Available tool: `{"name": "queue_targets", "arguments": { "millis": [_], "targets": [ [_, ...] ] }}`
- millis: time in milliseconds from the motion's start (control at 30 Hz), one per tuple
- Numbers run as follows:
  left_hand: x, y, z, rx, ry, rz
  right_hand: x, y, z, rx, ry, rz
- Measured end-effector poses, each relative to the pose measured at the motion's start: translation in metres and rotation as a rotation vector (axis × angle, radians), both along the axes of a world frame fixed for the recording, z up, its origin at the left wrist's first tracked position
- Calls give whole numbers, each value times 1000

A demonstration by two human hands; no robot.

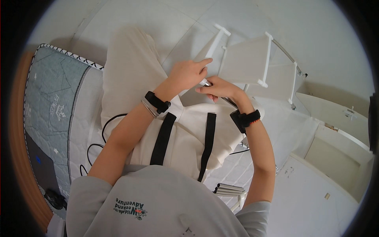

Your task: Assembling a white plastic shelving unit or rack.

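Observation:
My left hand (188, 75) is closed around the near end of a white shelf panel (209, 48), its index finger stretched along it. Close beside it, my right hand (222, 87) grips a shiny metal tube (229, 102) that slants down over my lap. Between the hands, a white plastic connector (203, 82) meets the tube; how far they fit together is hidden by my fingers. Just beyond my right hand, two more white panels, a nearer one (245, 59) and a farther one (278, 81), form a rack with thin metal tubes (285, 50) and white corner joints.
I sit on a quilted mattress (55, 87) with a wooden edge (23, 142) at left. Black cables (94, 147) loop beside my leg. Several loose metal tubes (230, 190) lie near my right elbow. A white cabinet (310, 197) with an open compartment (335, 158) stands at right.

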State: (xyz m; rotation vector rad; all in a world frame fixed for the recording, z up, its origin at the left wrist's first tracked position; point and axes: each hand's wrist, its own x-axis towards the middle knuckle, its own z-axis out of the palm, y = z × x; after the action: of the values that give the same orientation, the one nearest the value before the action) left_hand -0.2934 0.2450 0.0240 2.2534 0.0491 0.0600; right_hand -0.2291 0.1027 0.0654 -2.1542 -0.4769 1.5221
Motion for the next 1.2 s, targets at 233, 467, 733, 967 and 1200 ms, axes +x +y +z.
{"name": "queue_targets", "arguments": {
  "millis": [233, 467, 733, 967, 1200],
  "targets": [
    [-1, -8, -1, 25, -15, -15, 8, -1, -8, -120, -70, 112],
    [-1, -7, -3, 1, -31, -3, -7, -4, -12, -95, -468, 159],
    [1, -7, 3, 28, 23, -27, -30, -5, -11, -175, -780, 116],
    [1, -5, -1, 78, 18, -18, -46, -2, -21, -228, -1183, 182],
    [2, -2, -7, -7, 2, 8, -29, -1, -6, -82, -1083, 279]
  ]
}}
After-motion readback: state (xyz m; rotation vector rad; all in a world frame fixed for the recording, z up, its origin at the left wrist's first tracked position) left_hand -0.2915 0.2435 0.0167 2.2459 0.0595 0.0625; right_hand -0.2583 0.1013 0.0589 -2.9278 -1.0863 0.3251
